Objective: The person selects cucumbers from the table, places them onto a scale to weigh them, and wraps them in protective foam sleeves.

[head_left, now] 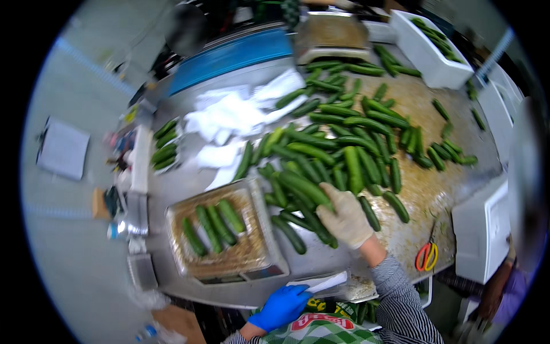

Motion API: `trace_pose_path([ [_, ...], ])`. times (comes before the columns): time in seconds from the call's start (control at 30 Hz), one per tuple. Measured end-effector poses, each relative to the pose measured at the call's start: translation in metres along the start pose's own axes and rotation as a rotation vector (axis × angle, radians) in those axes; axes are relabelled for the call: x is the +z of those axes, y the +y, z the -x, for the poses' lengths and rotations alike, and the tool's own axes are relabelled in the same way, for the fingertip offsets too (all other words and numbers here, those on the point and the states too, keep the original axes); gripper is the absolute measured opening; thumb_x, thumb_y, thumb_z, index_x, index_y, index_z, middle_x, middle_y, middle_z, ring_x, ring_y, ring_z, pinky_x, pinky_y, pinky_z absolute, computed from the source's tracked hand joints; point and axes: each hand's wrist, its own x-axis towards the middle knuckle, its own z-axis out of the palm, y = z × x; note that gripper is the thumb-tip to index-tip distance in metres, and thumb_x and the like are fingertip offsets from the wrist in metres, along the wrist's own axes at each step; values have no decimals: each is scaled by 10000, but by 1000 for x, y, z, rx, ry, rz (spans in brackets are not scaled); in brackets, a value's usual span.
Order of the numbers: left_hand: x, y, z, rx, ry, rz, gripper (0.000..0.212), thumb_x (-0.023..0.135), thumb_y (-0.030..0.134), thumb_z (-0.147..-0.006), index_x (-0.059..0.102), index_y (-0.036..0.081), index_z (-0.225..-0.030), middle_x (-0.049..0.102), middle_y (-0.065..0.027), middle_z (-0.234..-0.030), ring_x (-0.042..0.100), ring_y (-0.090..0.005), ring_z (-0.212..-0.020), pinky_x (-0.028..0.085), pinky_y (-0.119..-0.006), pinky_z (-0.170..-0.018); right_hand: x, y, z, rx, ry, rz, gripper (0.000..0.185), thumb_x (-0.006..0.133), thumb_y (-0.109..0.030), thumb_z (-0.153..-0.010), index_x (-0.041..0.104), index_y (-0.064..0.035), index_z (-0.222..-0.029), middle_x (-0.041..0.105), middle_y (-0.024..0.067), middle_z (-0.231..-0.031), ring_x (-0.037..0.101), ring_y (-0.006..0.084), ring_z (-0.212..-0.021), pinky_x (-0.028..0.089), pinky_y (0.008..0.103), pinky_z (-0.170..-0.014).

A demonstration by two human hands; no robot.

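My right hand point(347, 217), in an off-white glove, reaches into a large heap of cucumbers point(316, 144). Its thumb and fingers close around the near end of one long cucumber point(300, 185) on top of the heap. My left hand point(285, 306), in a blue glove, is low at the table's front edge. Its fingers lie over the left end of a clear plastic tray point(343, 280) with folded white paper point(322, 282) inside; the thumb is hidden. Several cucumbers point(210, 228) rest side by side on the scale point(253, 264) left of the heap.
Orange-and-yellow-handled scissors point(426, 256) lie at the right front. White paper sheets point(232, 114) and a packed tray point(165, 146) are at the left. A second scale point(333, 34) and a white foam box point(447, 71) stand behind. Another person's arm point(496, 284) shows at lower right.
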Motion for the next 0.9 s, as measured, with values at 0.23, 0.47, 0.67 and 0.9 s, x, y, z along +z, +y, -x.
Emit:
trace_pose_path([
  [0.23, 3, -9, 55, 38, 70, -172, 321, 618, 152, -811, 615, 87, -1126, 586, -131, -1207, 607, -302, -1020, 501, -404, -845, 102, -101, -3, -409, -214, 580, 359, 650, -291, -832, 607, -198, -1176, 588, 55, -810, 588, 262, -815, 394, 414, -760],
  [0.47, -11, -17, 121, 39, 124, -241, 344, 595, 193, -816, 597, 76, -1140, 574, -119, -1199, 558, -281, -1102, 436, -398, -925, 77, -157, 65, -304, -736, -105, 381, 565, -279, -907, 584, -35, -1199, 608, 202, -892, 594, 373, -871, 464, 460, -773],
  [0.67, 8, -31, 162, 258, 186, -264, 235, 546, 178, -831, 591, 71, -1035, 567, -113, -1137, 552, -276, -1077, 438, -400, -932, 79, -183, 142, 31, -1051, -251, 396, 460, -287, -966, 560, -8, -1228, 637, 248, -1020, 606, 412, -965, 481, 471, -835],
  [0.9, -10, -39, 191, 324, 228, -270, 191, 554, 184, -822, 595, 94, -985, 573, -113, -1114, 561, -270, -1037, 444, -393, -884, 95, -196, 181, 189, -1112, -51, 362, 457, -304, -970, 585, -28, -1167, 649, 271, -962, 637, 418, -899, 506, 455, -811],
])
